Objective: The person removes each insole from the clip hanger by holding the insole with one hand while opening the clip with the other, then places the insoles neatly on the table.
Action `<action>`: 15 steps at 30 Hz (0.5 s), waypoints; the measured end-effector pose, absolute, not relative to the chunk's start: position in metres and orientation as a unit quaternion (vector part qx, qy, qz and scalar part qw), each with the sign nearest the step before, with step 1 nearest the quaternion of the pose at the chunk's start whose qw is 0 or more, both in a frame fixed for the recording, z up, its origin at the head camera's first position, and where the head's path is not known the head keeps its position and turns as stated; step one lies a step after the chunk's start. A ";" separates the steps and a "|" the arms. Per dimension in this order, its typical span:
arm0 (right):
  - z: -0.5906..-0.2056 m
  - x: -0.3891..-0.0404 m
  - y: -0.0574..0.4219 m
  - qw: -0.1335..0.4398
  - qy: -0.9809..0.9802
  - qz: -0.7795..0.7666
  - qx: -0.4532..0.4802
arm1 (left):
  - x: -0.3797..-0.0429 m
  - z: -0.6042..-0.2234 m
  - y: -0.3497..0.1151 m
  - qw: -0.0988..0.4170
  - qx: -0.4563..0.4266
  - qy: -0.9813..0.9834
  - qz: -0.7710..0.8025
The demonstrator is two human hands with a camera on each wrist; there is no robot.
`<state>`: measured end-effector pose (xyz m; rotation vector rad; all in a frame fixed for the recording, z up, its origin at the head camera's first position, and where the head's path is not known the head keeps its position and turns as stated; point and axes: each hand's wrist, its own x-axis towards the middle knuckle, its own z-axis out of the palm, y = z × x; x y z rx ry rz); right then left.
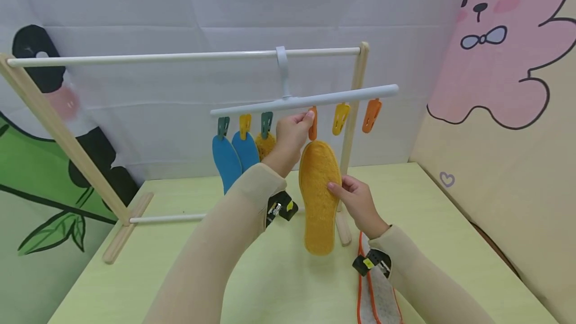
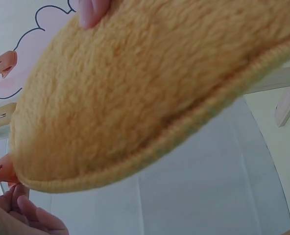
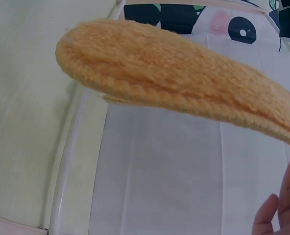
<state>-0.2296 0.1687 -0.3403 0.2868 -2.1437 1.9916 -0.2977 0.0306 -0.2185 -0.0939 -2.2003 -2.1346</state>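
A fuzzy yellow insole (image 1: 320, 204) hangs upright, toe end up, below the white clip hanger (image 1: 333, 99). My left hand (image 1: 290, 139) pinches an orange clip (image 1: 313, 126) on the hanger, thumb and fingertips near its top. The clip's lower end meets the tip of the insole; in the left wrist view this orange clip (image 2: 4, 171) sits right at the insole's edge. My right hand (image 1: 357, 201) holds the insole by its right side, thumb on the front face. In the right wrist view the insole (image 3: 184, 68) shows its stitched edge.
Left along the hanger, clips hold two blue insoles (image 1: 226, 161) and another yellow insole (image 1: 264, 146). A yellow clip (image 1: 341, 119) and an orange clip (image 1: 371, 115) hang to the right. The wooden rack (image 1: 67, 141) stands on the table. Grey orange-edged insoles (image 1: 380, 294) lie near my right forearm.
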 end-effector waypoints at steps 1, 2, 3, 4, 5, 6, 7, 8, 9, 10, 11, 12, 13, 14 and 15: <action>-0.341 -0.230 0.169 0.099 -0.726 0.674 0.097 | -0.298 -0.218 0.030 0.036 -0.031 -0.718 -0.694; -0.341 -0.230 0.169 0.099 -0.726 0.674 0.097 | -0.298 -0.218 0.030 0.035 -0.031 -0.719 -0.694; -0.341 -0.229 0.169 0.098 -0.726 0.673 0.097 | -0.297 -0.218 0.030 0.035 -0.031 -0.719 -0.693; -0.342 -0.229 0.169 0.097 -0.726 0.674 0.097 | -0.297 -0.218 0.030 0.034 -0.032 -0.720 -0.693; -0.342 -0.229 0.169 0.097 -0.726 0.673 0.097 | -0.297 -0.218 0.030 0.034 -0.033 -0.720 -0.692; -0.342 -0.229 0.169 0.096 -0.726 0.674 0.097 | -0.297 -0.218 0.030 0.033 -0.033 -0.720 -0.692; -0.343 -0.229 0.169 0.096 -0.726 0.674 0.097 | -0.297 -0.218 0.030 0.033 -0.032 -0.721 -0.692; -0.343 -0.229 0.169 0.096 -0.726 0.674 0.098 | -0.297 -0.218 0.030 0.032 -0.032 -0.721 -0.691; -0.343 -0.229 0.169 0.095 -0.726 0.674 0.099 | -0.296 -0.218 0.030 0.031 -0.031 -0.722 -0.691; -0.344 -0.228 0.169 0.093 -0.726 0.674 0.101 | -0.296 -0.218 0.029 0.029 -0.030 -0.723 -0.689; -0.344 -0.228 0.169 0.092 -0.726 0.674 0.103 | -0.296 -0.218 0.029 0.028 -0.028 -0.725 -0.688; -0.345 -0.228 0.169 0.091 -0.726 0.673 0.106 | -0.297 -0.218 0.029 0.026 -0.027 -0.726 -0.686; -0.345 -0.229 0.169 0.089 -0.726 0.673 0.108 | -0.297 -0.218 0.029 0.024 -0.026 -0.727 -0.686; -0.345 -0.229 0.170 0.088 -0.726 0.673 0.111 | -0.297 -0.217 0.029 0.022 -0.024 -0.728 -0.684; -0.345 -0.229 0.170 0.086 -0.726 0.673 0.114 | -0.298 -0.217 0.029 0.021 -0.024 -0.729 -0.683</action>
